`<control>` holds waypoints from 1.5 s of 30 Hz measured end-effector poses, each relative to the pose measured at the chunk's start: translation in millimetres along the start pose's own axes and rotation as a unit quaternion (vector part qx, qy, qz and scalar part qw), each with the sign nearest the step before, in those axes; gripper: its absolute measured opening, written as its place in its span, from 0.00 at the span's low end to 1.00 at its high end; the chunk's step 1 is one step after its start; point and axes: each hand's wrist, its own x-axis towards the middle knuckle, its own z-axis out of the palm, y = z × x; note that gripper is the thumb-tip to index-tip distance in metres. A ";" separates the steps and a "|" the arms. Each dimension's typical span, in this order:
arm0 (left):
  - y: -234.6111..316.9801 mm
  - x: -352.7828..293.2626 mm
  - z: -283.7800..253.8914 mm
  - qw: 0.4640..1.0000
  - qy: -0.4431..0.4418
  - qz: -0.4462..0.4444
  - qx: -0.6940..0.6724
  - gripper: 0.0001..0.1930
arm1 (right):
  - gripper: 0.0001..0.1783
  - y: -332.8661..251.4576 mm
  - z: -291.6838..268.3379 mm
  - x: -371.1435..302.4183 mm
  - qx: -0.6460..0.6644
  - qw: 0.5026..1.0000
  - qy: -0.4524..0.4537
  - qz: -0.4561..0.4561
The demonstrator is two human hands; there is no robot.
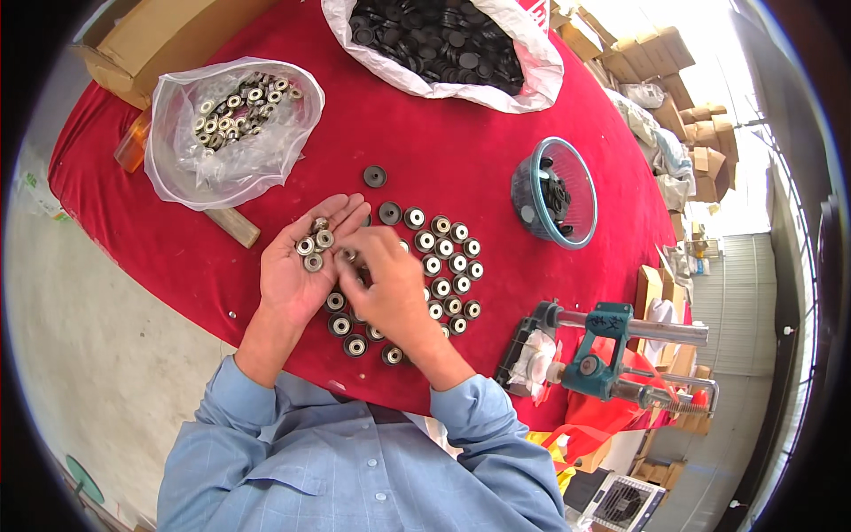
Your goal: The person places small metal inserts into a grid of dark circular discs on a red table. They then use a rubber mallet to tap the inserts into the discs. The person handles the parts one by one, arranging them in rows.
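My left hand (297,262) is palm up and cupped, with several small metal bearings (313,262) lying in it. Beside that palm, my right hand (386,279) has its fingers pinched together on a bearing (351,254); it is slightly blurred. On the red cloth, under and around my right hand, stand many round black wheels with bearings seated in their centres (432,264). Above my hands sit black discs (389,213) with no bright bearing in them, and another black disc (375,176) lies a little apart. My right hand hides part of the group.
A clear plastic bag of bearings (168,168) sits at left, near a wooden stick (233,227) and a cardboard box (168,44). A white sack of black discs (541,75) stands at the back. At right are a blue plastic bowl (581,191) and a green hand press (598,363).
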 end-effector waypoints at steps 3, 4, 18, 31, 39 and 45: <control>1.8 -1.5 4.7 0.999 0.027 0.021 -0.020 0.26 | 0.12 30.0 -17.1 18.2 -0.079 0.992 0.099 0.008; 1.7 -2.0 6.7 0.998 0.046 0.033 -0.024 0.26 | 0.12 39.0 -23.7 22.1 -0.089 0.991 0.091 0.032; 5.3 -4.2 -0.8 0.996 0.043 0.045 -0.068 0.25 | 0.17 73.1 -17.7 16.1 -0.237 0.967 0.017 -0.089; 1.6 -0.9 7.7 0.999 0.012 0.020 -0.041 0.28 | 0.23 41.7 -26.2 7.5 -0.273 0.962 -0.001 -0.031; -5.1 1.2 13.7 0.996 0.033 0.035 0.073 0.29 | 0.20 -2.3 14.4 13.5 -0.081 0.990 -0.003 -0.118; 1.1 -0.6 7.8 0.996 0.009 0.033 0.087 0.30 | 0.16 4.5 5.0 14.7 -0.012 0.999 -0.007 -0.052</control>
